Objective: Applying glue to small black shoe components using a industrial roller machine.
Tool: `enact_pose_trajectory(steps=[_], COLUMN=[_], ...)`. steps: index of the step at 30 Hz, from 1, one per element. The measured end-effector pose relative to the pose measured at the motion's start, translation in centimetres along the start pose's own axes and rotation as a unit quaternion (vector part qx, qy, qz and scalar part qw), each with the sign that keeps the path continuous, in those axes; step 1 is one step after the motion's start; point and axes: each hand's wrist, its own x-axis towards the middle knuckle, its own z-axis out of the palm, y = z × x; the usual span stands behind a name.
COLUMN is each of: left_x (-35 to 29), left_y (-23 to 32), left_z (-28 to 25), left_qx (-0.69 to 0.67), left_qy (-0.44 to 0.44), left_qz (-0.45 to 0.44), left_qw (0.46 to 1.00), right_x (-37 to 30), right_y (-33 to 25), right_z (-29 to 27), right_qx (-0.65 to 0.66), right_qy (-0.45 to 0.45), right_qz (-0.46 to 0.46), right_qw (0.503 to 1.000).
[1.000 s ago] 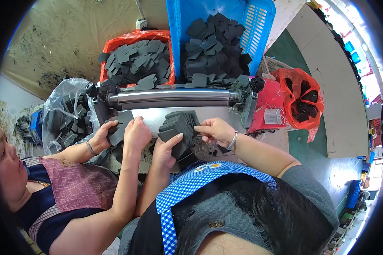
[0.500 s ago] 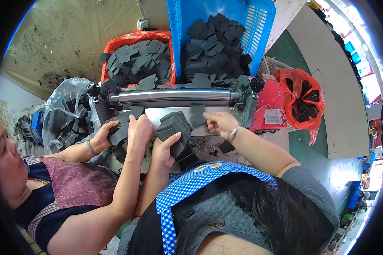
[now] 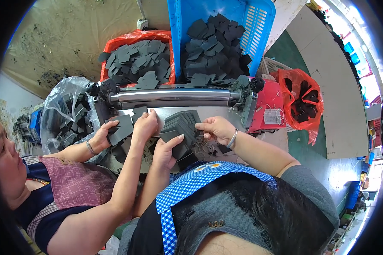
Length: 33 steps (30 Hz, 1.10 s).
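My left hand (image 3: 164,154) is closed round a fanned stack of flat black pieces (image 3: 181,129), its thumb lying across their near end. The pieces look like thin foam or rubber sheet; I cannot tell which. With thumb and fingers pinched, my right hand (image 3: 217,131) grips the right edge of a black piece (image 3: 193,117) at the far end of that stack. Just beyond the stack lies a metal plate (image 3: 166,112) in front of a shiny steel roller (image 3: 174,95). At my left, a co-worker's hands (image 3: 145,125) handle similar black pieces (image 3: 121,128).
Behind the roller stand a red bag (image 3: 173,63) and a blue crate (image 3: 174,25), both heaped with black pieces. A clear bag (image 3: 55,102) of scraps sits far left. An orange-red bag (image 3: 291,121) hangs at right beside the machine's red side (image 3: 268,102). The co-worker's arm touches mine.
My right hand has brought a black piece from over the metal plate left and nearer, against the stack. The co-worker's right hand has shifted slightly right; their pieces have tilted.
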Motion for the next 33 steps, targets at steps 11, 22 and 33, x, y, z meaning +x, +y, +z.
enact_pose_trajectory(steps=[11, 22, 33], left_x=[0.3, -0.1, -0.1], left_y=[-0.1, 0.1, 0.2], left_z=[-0.1, 0.3, 0.1], left_qx=[0.018, 0.028, 0.014], left_qy=[0.023, 0.026, 0.020], left_qz=[0.027, 0.032, 0.040], left_qw=[0.999, 0.999, 0.999], right_x=[-0.3, 0.9, 0.5], right_y=[-0.3, 0.1, -0.7], right_z=[-0.2, -2.0, -1.5], right_qx=[-0.013, 0.038, 0.028], right_qy=[-0.043, 0.070, 0.030], right_qz=[-0.074, 0.014, 0.013], right_qw=[0.996, 0.997, 0.999])
